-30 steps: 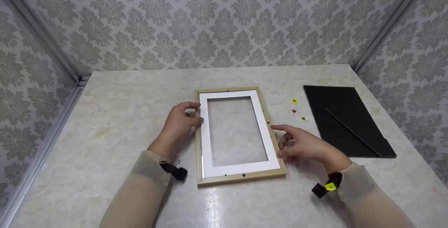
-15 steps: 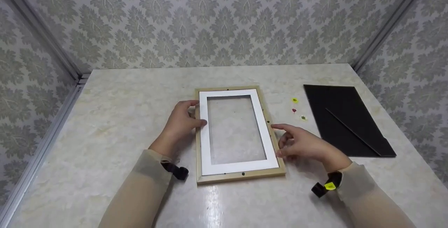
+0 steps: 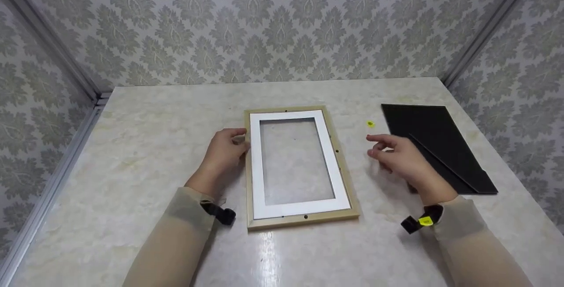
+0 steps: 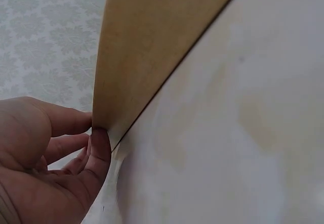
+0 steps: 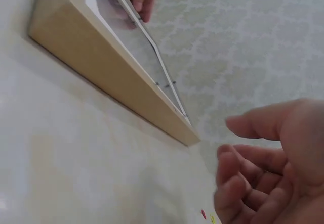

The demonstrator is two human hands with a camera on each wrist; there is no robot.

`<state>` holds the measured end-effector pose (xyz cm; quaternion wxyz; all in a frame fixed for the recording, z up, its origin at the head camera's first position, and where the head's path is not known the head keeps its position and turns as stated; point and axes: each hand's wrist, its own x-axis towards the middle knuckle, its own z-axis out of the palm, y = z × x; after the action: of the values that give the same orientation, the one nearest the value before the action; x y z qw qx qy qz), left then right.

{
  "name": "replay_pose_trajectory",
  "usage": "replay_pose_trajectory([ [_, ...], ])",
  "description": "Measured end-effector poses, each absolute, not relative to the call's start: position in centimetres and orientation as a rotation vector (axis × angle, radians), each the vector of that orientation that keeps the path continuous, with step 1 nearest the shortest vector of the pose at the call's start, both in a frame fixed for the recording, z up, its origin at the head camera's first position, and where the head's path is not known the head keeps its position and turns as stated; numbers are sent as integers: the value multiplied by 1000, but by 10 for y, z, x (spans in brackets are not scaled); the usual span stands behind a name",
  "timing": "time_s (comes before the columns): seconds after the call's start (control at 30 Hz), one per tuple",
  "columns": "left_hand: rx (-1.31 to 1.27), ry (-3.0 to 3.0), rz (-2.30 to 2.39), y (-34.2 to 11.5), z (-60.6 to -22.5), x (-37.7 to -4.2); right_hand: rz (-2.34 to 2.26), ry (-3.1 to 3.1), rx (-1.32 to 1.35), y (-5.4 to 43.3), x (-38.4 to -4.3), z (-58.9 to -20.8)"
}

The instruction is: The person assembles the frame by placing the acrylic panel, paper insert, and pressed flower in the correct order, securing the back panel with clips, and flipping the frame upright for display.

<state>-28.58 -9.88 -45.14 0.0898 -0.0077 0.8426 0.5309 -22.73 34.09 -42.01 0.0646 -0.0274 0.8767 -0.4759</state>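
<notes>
A light wooden picture frame (image 3: 304,221) lies flat mid-table, with a white mat (image 3: 294,207) around a see-through pane (image 3: 297,163). My left hand (image 3: 225,152) touches the frame's left outer side with its fingertips; in the left wrist view they meet the wooden side (image 4: 147,42). My right hand (image 3: 398,157) hovers right of the frame, thumb and fingers apart and holding nothing visible. Just beyond its fingertips lies a small yellow dried flower (image 3: 370,124). In the right wrist view a tiny red flower (image 5: 203,214) shows by the fingers; the head view hides most of it.
A black backing board (image 3: 423,119) with a slanted stand leg lies at the right, partly behind my right hand. Patterned wall panels (image 3: 282,27) stand behind the table and at both sides.
My right hand has left the frame's right side and moved right and away, over the small flowers. The mat has shifted slightly left, settling in the frame. My left thumb has drawn off the mat.
</notes>
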Motion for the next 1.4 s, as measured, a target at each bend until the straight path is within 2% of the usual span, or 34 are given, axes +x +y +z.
replay_pose_trajectory([
  [0.3, -60, 2446, 1635, -103, -453, -287, -1386, 2823, 29, 373, -259, -405],
  [0.5, -66, 2414, 1660, -104, -455, -286, -1112, 2893, 143, 382, -277, -418],
  [0.83, -16, 2405, 1691, -105, -455, -290, -803, 2941, 131, 396, -277, -429],
  [1.4, 2, 2436, 1670, -105, -459, -291, -690, 2987, 91, 391, -280, -443],
])
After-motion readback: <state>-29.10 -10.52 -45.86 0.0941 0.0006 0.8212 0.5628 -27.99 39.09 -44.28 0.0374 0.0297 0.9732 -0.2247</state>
